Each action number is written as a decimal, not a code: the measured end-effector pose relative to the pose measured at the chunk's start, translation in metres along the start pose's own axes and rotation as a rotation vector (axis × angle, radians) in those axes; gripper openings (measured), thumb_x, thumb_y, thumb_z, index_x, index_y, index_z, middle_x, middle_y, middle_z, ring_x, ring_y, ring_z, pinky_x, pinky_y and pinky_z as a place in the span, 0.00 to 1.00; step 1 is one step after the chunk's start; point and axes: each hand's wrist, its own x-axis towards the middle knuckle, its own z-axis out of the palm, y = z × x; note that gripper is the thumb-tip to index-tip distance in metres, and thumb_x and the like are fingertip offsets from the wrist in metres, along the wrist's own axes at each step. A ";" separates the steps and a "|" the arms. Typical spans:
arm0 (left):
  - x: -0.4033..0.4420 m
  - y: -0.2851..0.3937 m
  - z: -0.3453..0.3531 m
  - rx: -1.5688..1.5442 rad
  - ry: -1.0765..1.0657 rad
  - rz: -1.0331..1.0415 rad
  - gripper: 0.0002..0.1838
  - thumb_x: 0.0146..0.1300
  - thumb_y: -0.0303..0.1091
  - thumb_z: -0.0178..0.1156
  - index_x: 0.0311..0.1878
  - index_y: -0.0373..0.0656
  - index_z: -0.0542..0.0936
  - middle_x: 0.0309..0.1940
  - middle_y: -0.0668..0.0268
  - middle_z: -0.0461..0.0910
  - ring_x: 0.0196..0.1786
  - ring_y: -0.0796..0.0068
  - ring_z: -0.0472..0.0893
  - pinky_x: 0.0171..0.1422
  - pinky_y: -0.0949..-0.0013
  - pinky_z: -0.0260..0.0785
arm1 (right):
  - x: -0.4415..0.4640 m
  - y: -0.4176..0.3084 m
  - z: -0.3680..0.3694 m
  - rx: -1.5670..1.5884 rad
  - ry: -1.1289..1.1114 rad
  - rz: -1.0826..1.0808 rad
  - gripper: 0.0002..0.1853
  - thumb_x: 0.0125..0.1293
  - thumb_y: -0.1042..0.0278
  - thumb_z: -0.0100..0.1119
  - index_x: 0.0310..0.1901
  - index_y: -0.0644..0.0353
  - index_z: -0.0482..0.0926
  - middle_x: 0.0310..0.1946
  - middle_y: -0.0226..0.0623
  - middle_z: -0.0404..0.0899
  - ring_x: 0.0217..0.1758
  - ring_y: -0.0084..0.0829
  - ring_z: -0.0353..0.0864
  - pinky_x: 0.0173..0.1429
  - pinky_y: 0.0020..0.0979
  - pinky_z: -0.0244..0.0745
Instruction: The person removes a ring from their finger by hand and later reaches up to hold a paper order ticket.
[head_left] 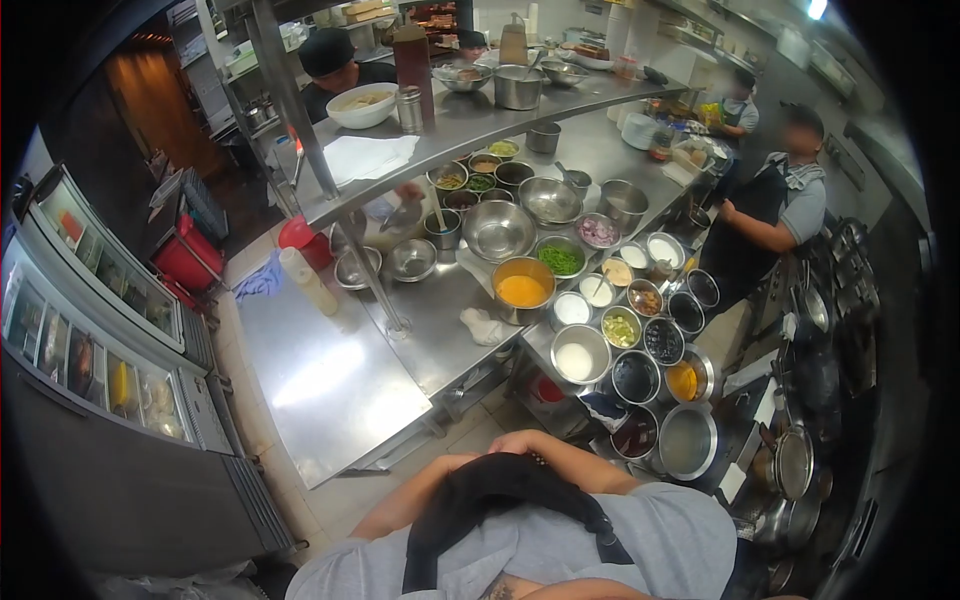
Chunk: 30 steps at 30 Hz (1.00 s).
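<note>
My right hand (514, 440) is in front of my body, at the top edge of the black apron (500, 478). My left hand (462, 460) is close beside it, mostly hidden behind the apron. The fingers of both are too hidden to read, and anything held does not show. Beyond them, across a gap, lie a crumpled white cloth (483, 327), a pot of orange liquid (524, 290) and a container of white liquid (575, 361) on the steel counter.
A steel table (335, 400) stands front left, with a squeeze bottle (308, 282) on it. Glass-fronted refrigerators (100, 370) line the left. Several ingredient containers and pans (794, 462) fill the right. Other people stand behind the shelf and at right, one in a dark apron (745, 225).
</note>
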 end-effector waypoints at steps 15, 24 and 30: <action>0.004 -0.012 -0.004 -0.268 -0.166 0.261 0.22 0.76 0.39 0.56 0.66 0.35 0.75 0.62 0.65 0.79 0.59 0.77 0.77 0.66 0.68 0.71 | -0.018 -0.062 0.017 -0.828 0.236 0.177 0.20 0.61 0.57 0.61 0.45 0.66 0.85 0.41 0.56 0.85 0.47 0.54 0.85 0.50 0.46 0.76; 0.017 -0.027 -0.014 -0.304 -0.196 0.211 0.23 0.76 0.37 0.56 0.68 0.34 0.73 0.64 0.64 0.77 0.62 0.75 0.76 0.70 0.69 0.68 | -0.018 -0.056 0.009 -0.881 0.131 0.218 0.21 0.57 0.58 0.64 0.45 0.68 0.85 0.42 0.57 0.85 0.48 0.51 0.86 0.52 0.47 0.76; 0.014 -0.027 -0.012 -0.389 -0.183 0.177 0.22 0.75 0.37 0.56 0.66 0.34 0.74 0.61 0.65 0.79 0.59 0.76 0.78 0.66 0.68 0.71 | -0.042 -0.090 0.025 -0.690 0.254 0.279 0.18 0.50 0.65 0.69 0.42 0.66 0.86 0.28 0.48 0.85 0.28 0.40 0.86 0.29 0.40 0.81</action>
